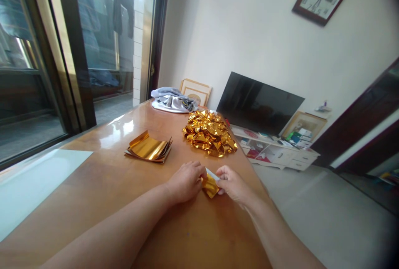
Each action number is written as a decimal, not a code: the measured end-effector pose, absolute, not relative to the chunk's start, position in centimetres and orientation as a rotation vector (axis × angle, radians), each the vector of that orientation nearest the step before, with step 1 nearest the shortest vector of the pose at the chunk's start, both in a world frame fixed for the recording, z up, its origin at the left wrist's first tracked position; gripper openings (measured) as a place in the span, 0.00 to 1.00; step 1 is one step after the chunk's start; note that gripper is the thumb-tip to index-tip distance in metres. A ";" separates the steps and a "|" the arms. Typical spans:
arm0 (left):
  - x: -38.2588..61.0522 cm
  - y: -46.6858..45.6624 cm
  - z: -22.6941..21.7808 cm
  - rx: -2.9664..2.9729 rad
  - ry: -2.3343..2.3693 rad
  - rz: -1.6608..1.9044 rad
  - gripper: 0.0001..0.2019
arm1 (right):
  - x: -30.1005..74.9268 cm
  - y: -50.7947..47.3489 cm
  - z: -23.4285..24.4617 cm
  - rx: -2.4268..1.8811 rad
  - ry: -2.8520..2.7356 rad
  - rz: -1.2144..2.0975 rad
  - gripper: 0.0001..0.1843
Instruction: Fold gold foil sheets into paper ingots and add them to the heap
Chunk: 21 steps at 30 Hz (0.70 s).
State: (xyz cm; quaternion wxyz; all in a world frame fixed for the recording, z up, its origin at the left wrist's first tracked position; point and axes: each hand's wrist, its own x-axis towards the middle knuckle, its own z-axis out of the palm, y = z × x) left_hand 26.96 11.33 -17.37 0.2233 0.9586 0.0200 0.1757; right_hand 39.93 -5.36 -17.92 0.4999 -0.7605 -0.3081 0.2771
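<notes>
Gold sheet [210,186], left hand [185,181], right hand [232,183] pinching — one stack [149,147]; one heap [209,133]

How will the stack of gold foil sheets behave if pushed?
Probably floppy and light: the stack of gold foil sheets curls up at its edges. Likely to slide and fan apart, since the sheets look glossy and the wooden table is polished. It should crease easily, like the folded foil piece pinched between left hand and right hand.

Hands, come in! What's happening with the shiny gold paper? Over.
Left hand and right hand both pinching the small folded gold foil sheet. Flat gold foil stack and heaped gold foil pile farther back, untouched.
</notes>
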 end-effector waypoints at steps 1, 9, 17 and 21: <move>26.9 11.2 -17.4 2.641 0.015 0.456 0.08 | 39.6 -5.6 -18.0 -1.830 -0.736 0.670 0.13; 26.1 10.5 -16.9 2.631 -0.153 0.299 0.08 | 38.5 -6.5 -18.5 -1.780 -0.614 0.659 0.16; 25.7 10.1 -16.2 2.772 -0.136 0.336 0.14 | 38.4 -6.7 -18.7 -1.650 -0.476 0.706 0.15; 25.6 10.1 -16.1 2.824 -0.205 0.337 0.10 | 38.7 -6.9 -18.9 -1.675 -0.499 0.699 0.13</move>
